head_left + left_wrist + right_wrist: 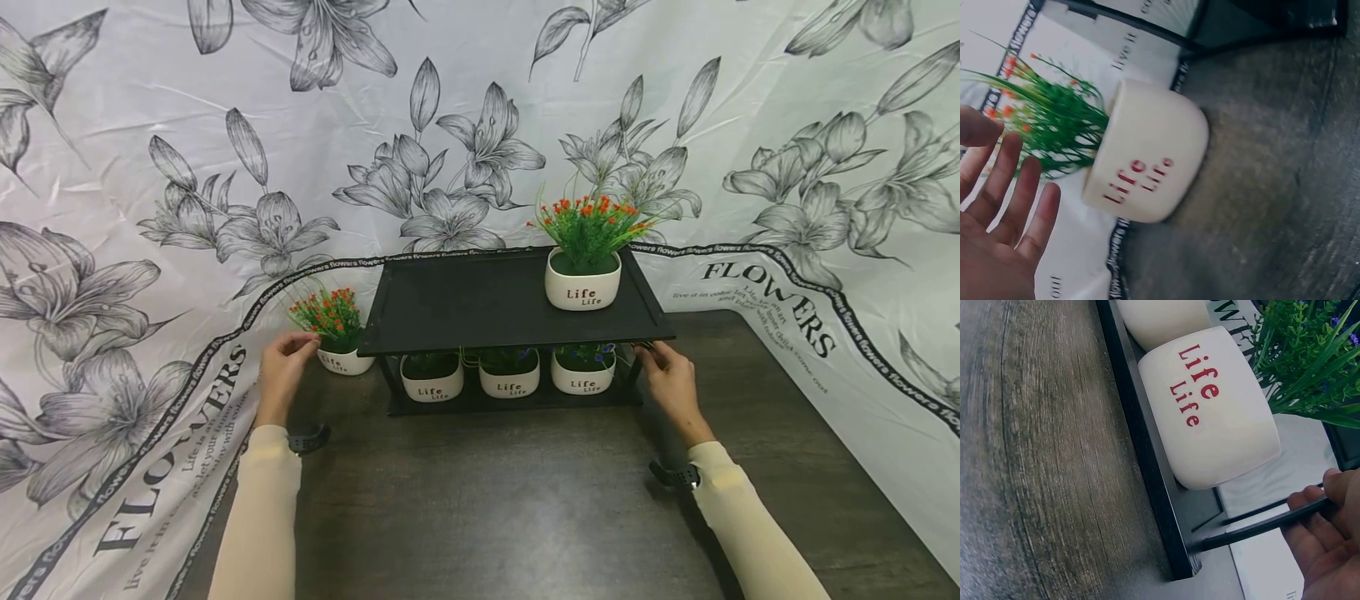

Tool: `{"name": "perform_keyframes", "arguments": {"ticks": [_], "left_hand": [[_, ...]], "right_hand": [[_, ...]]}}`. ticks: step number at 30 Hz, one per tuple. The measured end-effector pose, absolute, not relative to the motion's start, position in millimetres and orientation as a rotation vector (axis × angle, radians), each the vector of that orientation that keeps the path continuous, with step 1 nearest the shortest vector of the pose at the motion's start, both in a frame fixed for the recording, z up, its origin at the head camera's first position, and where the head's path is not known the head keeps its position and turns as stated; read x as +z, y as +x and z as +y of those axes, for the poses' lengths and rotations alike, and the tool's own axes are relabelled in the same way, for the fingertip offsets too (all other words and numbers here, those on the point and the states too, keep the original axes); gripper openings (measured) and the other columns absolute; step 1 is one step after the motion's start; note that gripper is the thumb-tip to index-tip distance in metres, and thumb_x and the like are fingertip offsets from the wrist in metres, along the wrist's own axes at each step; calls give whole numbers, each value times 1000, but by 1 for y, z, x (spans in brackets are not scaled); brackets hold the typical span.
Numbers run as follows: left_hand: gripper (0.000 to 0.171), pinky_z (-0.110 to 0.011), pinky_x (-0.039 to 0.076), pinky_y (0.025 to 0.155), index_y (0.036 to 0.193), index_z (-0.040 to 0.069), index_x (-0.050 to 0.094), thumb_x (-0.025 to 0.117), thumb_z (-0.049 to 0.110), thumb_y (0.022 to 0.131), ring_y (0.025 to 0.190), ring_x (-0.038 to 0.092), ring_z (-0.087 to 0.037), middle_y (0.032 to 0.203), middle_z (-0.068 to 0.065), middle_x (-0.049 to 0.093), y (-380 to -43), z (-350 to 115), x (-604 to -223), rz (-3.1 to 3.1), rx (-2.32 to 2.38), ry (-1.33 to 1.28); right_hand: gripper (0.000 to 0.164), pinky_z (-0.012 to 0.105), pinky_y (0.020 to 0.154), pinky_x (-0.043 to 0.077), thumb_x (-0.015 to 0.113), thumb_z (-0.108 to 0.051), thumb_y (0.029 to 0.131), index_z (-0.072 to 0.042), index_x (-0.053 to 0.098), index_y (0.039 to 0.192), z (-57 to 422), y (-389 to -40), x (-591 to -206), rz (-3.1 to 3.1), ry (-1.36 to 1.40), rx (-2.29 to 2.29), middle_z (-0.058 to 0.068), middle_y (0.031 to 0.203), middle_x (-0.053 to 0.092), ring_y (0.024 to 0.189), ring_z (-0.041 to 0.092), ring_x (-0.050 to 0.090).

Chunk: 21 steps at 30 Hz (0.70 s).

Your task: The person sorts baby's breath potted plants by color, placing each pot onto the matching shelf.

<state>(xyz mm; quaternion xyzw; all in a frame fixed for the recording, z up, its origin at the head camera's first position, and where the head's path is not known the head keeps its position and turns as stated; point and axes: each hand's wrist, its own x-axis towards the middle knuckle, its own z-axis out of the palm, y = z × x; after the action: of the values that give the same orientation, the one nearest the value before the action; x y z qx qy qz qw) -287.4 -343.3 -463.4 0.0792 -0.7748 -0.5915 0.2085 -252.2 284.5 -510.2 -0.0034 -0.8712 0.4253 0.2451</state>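
My left hand (pixel 287 367) is beside a white pot of orange-red flowers (pixel 343 360) standing on the table left of the shelf. In the left wrist view its fingers (pixel 1011 181) are loosely bent in front of the blooms, and no object shows in them. My right hand (pixel 669 383) grips the right side post (pixel 1266 526) of a black two-tier shelf (pixel 457 300), under its top board. Another white pot with orange-red flowers (pixel 583 287) stands on the top board, toward the right. Beneath, three white "Life" pots line the lower tier, including a right-hand pot (pixel 1210 412) with blue-purple flowers.
The shelf stands at the back of a dark wood-grain table (pixel 480 500). Behind and to both sides hangs a white cloth (pixel 300 150) printed with grey lilies and "FLOWERS" lettering. Its folds meet the table edges near the left pot.
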Motion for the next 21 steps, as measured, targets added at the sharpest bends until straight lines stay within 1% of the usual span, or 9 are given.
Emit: {"name": "perform_keyframes", "arguments": {"ticks": [3,5,7,9,11,12,15,19,21], "left_hand": [[17,-11,47,74,113,-4,75,72,4,98,80,61,7,79,28,65,-290,-345,-470,-2195,-1589,309],[23,-11,46,75,119,-4,72,71,4,98,83,59,6,86,22,65,-292,-345,-473,-2237,-1548,365],[32,-14,46,81,129,-5,67,70,4,98,92,59,1,101,10,68,-294,-344,-475,-2272,-1539,408],[43,-20,48,93,140,-5,58,67,4,99,109,60,-9,123,-5,67,-297,-344,-477,-2312,-1549,437],[55,-32,48,107,151,-6,47,66,4,100,128,57,-23,144,-20,57,-299,-345,-479,-2344,-1587,452],[60,-38,46,114,155,-5,41,65,4,100,138,53,-30,153,-24,50,-300,-345,-480,-2359,-1607,456],[75,-53,35,126,163,-5,25,64,3,99,155,35,-43,167,-29,31,-305,-346,-484,-2397,-1651,454],[91,-57,26,131,168,-1,7,65,3,98,162,19,-45,174,-28,14,-310,-346,-487,-2444,-1712,442],[99,-56,23,133,169,4,-3,66,5,98,164,15,-43,176,-26,8,-312,-344,-488,-2471,-1742,434]], "right_hand": [[31,11,67,41,66,-16,108,-5,73,135,284,-252,-510,-2378,-11,1170,26,115,78,99,39,76],[30,8,68,40,66,-16,108,-4,73,134,284,-252,-510,-2374,-8,1178,26,116,78,101,41,77],[29,5,70,39,66,-15,108,-4,73,134,284,-251,-510,-2370,-3,1185,26,117,77,104,43,77],[29,2,71,38,66,-14,108,-3,73,134,284,-251,-510,-2367,2,1186,27,117,77,105,44,77],[29,4,69,38,66,-13,107,-3,73,134,284,-251,-510,-2367,7,1183,27,116,77,103,43,77],[29,5,69,39,66,-13,107,-3,73,134,284,-251,-510,-2368,8,1178,27,116,78,103,43,77],[29,9,67,40,66,-14,108,-4,74,133,284,-251,-510,-2371,9,1167,26,115,78,100,40,77],[29,8,66,40,66,-14,107,-4,74,133,285,-252,-510,-2362,14,1166,26,115,78,100,42,77],[28,7,67,39,67,-13,107,-4,74,133,285,-252,-511,-2357,16,1166,26,115,78,101,42,77]]}}
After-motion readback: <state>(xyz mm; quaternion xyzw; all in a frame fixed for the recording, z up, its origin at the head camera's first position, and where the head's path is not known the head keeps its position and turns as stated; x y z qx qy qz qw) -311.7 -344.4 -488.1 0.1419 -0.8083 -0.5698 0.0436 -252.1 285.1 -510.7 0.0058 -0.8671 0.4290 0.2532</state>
